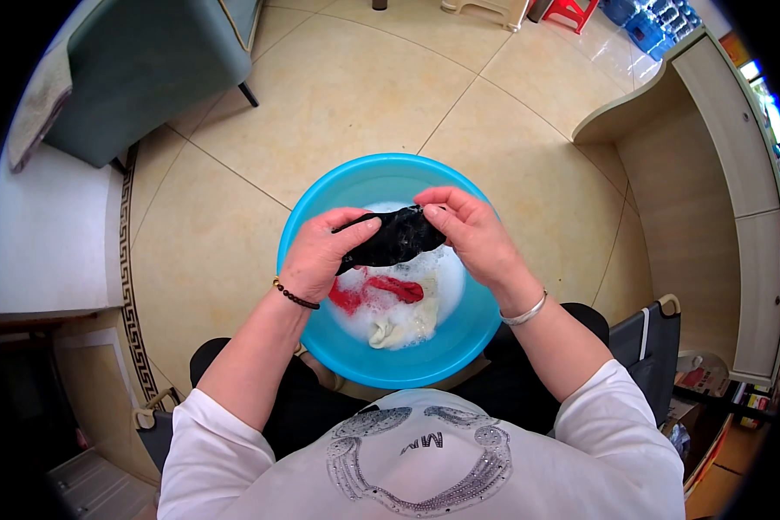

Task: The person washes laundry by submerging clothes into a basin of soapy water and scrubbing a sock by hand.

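Over a blue basin (390, 379) of sudsy water, both hands stretch a wet black sock (393, 238) between them, with bits of foam on its surface. My left hand (322, 247) pinches one end, thumb on top. At the other end, my right hand (472, 230) grips the edge between thumb and fingers. Below, in the white suds (442, 286), lie a red cloth item (397, 289), perhaps a sock, and a cream-coloured cloth (396, 332). Foam partly covers both, so their full shapes cannot be made out.
The basin stands on a tiled floor (338, 104) between my knees. A grey-green sofa (152, 74) is at the upper left, a wooden cabinet (698, 147) at the right. Farther off are a red stool (570, 12) and blue water bottles (648, 30).
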Motion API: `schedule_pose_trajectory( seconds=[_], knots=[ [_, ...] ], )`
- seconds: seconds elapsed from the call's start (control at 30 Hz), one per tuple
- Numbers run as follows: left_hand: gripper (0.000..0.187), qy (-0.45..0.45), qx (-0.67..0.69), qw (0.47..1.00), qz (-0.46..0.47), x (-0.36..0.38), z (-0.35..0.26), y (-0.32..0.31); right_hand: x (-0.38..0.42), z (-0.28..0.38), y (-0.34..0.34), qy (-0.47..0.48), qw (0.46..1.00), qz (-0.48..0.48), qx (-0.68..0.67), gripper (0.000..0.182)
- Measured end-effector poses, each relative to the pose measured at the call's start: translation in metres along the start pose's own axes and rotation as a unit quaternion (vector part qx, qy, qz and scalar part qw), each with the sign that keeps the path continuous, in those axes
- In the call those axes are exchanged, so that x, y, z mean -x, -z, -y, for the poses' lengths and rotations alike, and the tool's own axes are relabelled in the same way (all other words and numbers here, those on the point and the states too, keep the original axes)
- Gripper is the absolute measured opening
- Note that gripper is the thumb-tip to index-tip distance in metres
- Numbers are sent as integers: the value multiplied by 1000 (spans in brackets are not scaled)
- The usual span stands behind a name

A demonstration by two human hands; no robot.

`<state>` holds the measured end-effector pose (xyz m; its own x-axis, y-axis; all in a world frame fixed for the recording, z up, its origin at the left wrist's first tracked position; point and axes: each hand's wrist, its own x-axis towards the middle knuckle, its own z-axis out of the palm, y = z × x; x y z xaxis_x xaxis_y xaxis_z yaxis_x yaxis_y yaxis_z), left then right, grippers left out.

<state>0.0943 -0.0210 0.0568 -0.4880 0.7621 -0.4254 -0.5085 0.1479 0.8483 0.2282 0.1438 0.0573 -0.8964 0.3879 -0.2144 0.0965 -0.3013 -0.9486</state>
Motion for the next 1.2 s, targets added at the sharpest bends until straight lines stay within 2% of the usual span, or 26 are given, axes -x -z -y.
schedule_pose_trajectory(
  seconds=[0.07,0.13,0.27,0.37,0.43,0.53,0.67,0.73,0.87,0.93,0.97,1.03,1.1,1.17,1.2],
  knots=[
    [21,-3,-12,1000,-6,-1,3,0,2,-3,-4,-15,1000,3,-4,22],
    [21,-35,-52,998,-10,-1,6,0,3,-8,-9,-9,999,21,48,24],
    [21,-31,-26,999,3,1,4,-4,3,-3,-12,-39,993,28,108,25],
    [20,-32,-25,999,25,3,2,-5,5,-3,-15,11,985,13,171,21],
    [21,-35,-72,996,37,3,5,-4,6,-8,-21,107,978,-14,179,14],
    [21,-25,-53,998,37,5,3,-7,11,-4,-24,85,963,-16,253,13],
    [21,-4,-34,998,56,6,6,-5,2,-11,-9,42,983,-25,176,17],
    [27,33,55,996,65,9,5,-7,-1,-13,-4,5,992,-29,119,21],
    [28,44,68,996,48,8,6,-5,7,-8,-22,36,990,-48,124,21],
    [28,36,63,996,52,8,6,-5,11,-8,-26,92,976,5,198,21],
    [28,36,63,996,52,8,8,-4,12,-8,-26,92,976,5,198,21],
    [29,42,8,997,70,7,12,-2,14,-9,-24,58,950,32,304,22],
    [29,33,-1,997,64,7,10,-4,9,-13,-19,59,951,21,304,22],
    [30,23,-11,998,58,6,8,-3,3,-12,-13,72,971,-47,221,23],
    [28,24,1,999,32,4,7,0,0,-8,-11,22,982,-70,173,25]
  ],
)
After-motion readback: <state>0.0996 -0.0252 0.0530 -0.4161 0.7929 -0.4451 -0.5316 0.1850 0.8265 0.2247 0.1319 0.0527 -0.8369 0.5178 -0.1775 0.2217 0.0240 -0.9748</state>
